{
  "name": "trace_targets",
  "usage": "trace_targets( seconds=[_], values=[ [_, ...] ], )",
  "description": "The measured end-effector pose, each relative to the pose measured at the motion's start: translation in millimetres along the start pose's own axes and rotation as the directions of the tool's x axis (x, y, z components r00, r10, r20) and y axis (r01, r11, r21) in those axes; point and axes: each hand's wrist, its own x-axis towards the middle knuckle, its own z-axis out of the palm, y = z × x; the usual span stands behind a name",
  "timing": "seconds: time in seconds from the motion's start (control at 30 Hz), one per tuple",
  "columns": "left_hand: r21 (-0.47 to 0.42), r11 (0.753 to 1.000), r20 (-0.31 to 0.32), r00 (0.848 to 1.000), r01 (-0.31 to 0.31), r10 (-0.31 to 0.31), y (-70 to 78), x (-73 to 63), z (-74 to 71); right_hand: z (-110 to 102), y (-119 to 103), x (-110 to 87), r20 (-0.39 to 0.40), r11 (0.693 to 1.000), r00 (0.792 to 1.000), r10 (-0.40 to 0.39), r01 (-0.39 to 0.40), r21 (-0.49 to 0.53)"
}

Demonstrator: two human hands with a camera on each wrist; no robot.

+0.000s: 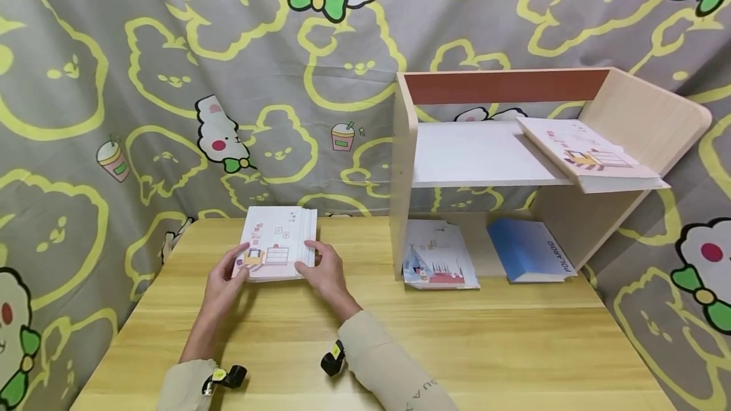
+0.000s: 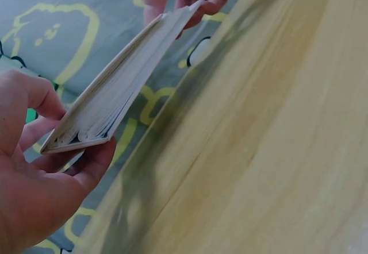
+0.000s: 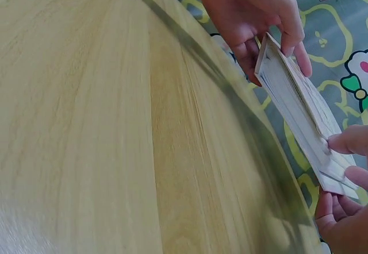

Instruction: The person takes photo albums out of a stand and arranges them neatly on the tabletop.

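Both hands pinch a book by opposite edges, well apart from the shelf.

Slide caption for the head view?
Left hand and right hand hold a white illustrated book above a wood-grain table, left of a bookshelf holding a blue POLAROID book.

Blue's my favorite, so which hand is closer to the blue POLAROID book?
Right. The right hand grips the right side of the held book, left of the blue POLAROID book; the left hand grips the held book's left side, farther away.
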Motion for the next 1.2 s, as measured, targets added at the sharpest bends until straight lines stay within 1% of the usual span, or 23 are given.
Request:
trace_targets(
  seconds=[0.1,0.2,0.3,0.53,0.73,0.83,1.07,1.2],
  values=[
    [0.01,1.0,0.011,1.0,0.005,-0.005,-0.7,1.8,0.4,0.4,-0.2,0.4,-0.006,1.0,1.0,0.005,-0.005,-0.01],
    [0.009,1.0,0.011,1.0,0.027,-0.027,-1.5,3.4,0.8,1.2,0.5,1.5,0.005,1.0,1.0,0.005,-0.004,-0.024],
    [0.009,0.999,0.007,0.999,0.036,-0.036,-1.4,5.3,-0.8,3.5,-0.3,4.0,0.02,1.0,1.0,0.01,-0.01,-0.03],
    [0.048,0.997,0.014,0.998,0.065,-0.066,-2.8,7.4,-1.1,7.0,3.6,7.2,0.049,0.996,0.997,0.059,-0.056,-0.076],
    [0.056,0.997,0.027,0.998,0.059,-0.061,-5.5,9.3,-3.3,11.6,8.0,9.4,0.052,0.994,0.997,0.055,-0.05,-0.099],
    [0.071,0.995,0.029,0.997,0.069,-0.071,-7.6,10.2,-5.2,13.7,9.2,10.2,0.056,0.993,0.997,0.051,-0.045,-0.111],
    [0.081,0.992,0.043,0.994,0.092,-0.096,-12.9,12.1,-5.6,17.7,10.1,10.0,0.028,0.988,0.998,0.062,-0.058,-0.142],
    [0.094,0.99,0.042,0.993,0.107,-0.111,-15.7,13.3,-6.7,19.0,10.7,9.6,0.026,0.989,0.998,0.058,-0.053,-0.137]
  ],
)
